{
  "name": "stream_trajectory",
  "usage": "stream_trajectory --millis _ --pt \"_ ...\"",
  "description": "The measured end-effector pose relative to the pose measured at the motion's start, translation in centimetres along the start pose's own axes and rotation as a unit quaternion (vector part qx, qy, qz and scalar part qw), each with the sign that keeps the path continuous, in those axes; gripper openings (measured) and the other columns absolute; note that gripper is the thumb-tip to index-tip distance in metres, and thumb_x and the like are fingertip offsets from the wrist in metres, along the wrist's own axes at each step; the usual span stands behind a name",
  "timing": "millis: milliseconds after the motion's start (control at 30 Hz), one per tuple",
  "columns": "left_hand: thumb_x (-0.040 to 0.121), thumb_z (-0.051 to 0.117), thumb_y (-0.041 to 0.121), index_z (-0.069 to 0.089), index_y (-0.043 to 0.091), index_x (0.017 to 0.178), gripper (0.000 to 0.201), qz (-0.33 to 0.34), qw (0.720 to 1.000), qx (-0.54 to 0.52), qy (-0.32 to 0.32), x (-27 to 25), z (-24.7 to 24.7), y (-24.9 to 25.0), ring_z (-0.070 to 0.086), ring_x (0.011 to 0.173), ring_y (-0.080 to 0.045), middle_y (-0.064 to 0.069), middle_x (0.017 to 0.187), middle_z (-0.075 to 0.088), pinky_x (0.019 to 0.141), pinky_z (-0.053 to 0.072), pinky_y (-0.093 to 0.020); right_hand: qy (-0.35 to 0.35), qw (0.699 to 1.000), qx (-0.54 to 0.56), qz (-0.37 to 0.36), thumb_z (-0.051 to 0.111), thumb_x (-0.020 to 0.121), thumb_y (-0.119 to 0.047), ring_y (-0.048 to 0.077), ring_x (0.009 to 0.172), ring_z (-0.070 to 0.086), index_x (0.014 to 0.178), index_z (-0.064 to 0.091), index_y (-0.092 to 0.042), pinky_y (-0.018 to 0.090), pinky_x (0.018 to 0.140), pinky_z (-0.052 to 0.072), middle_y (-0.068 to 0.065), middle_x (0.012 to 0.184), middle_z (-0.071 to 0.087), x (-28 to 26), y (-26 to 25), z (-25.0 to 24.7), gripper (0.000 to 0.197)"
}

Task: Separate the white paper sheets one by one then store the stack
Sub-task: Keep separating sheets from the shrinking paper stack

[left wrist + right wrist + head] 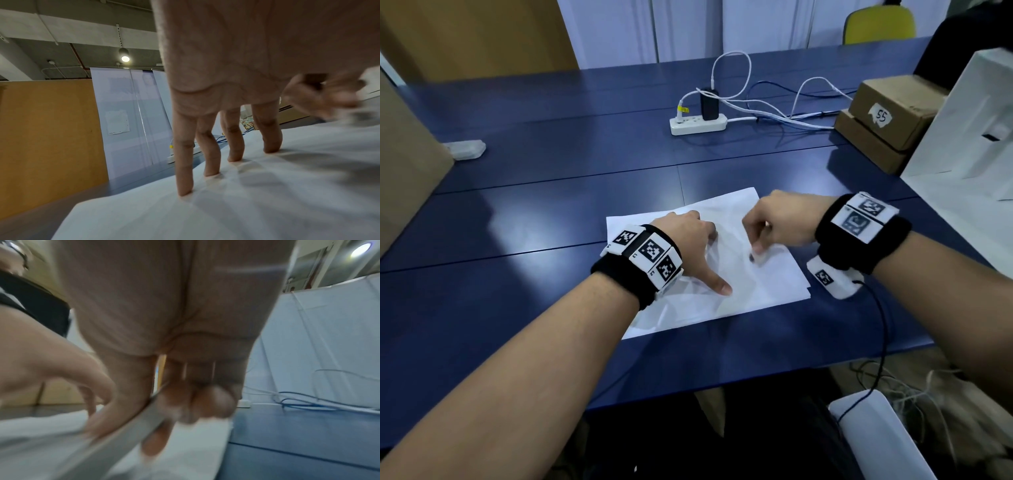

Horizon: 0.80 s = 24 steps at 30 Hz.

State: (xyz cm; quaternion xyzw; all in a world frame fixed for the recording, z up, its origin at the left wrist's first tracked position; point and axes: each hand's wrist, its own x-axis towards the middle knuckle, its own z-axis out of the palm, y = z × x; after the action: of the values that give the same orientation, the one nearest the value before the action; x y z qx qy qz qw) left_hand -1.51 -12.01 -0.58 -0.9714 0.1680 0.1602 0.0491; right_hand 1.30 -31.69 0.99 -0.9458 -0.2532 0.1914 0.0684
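White paper sheets (767, 284) lie on a dark-blue table (551, 164).

Readable text: handwritten "55" on a white label (880, 117) stuck to the upper brown cardboard box (893, 109), on the tabletop beyond and right of the right-hand grip. Wristband marker patterns carry no legible characters.

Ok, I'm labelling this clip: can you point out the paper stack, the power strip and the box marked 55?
paper stack (774, 284): head view, bare right part of the top sheet.
power strip (690, 126): head view, white body left of the black charger.
box marked 55 (907, 109): head view, its front face beside the label.
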Motion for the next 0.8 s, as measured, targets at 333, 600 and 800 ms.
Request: stream_trajectory --millis 333,600,800 --pt "0.036 0.065 0.094 0.052 0.034 0.131 0.113 0.001 1.000 0.007 0.001 0.1 0.1 0.0 0.055 0.104 -0.023 0.006 0.115 0.052 0.082 0.050 -0.036 0.081 0.995 -0.022 0.046 0.073 0.081 -0.037 0.021 0.083 0.062 0.073 0.061 -0.024 0.033 0.069 0.050 -0.005 0.077 0.064 0.5 0.6 0.3 0.020" --pt "0.038 0.067 0.092 0.052 0.034 0.130 0.110 0.000 1.000 0.004 0.000 0.1 0.0 0.1 0.055 0.105 -0.023 0.005 0.117 0.052 0.083 0.050 -0.036 0.053 0.998 -0.021 0.027 0.078 0.077 -0.036 0.018 0.082 0.063 0.074 0.067 -0.025 0.031 0.068 0.049 -0.007 0.078 0.066 0.4 -0.1 0.4 0.016" --pt "0.039 0.069 0.091 0.052 0.034 0.131 0.109 0.000 1.000 0.003 0.002 0.0 0.0 0.0 0.055 0.105 -0.023 0.005 0.117 0.052 0.078 0.046 -0.033 -0.079 0.996 -0.017 -0.026 0.078 0.077 -0.025 0.011 0.076 0.063 0.074 0.069 -0.021 0.027 0.070 0.049 -0.010 0.069 0.067 -0.6 -0.4 0.2 0.011"
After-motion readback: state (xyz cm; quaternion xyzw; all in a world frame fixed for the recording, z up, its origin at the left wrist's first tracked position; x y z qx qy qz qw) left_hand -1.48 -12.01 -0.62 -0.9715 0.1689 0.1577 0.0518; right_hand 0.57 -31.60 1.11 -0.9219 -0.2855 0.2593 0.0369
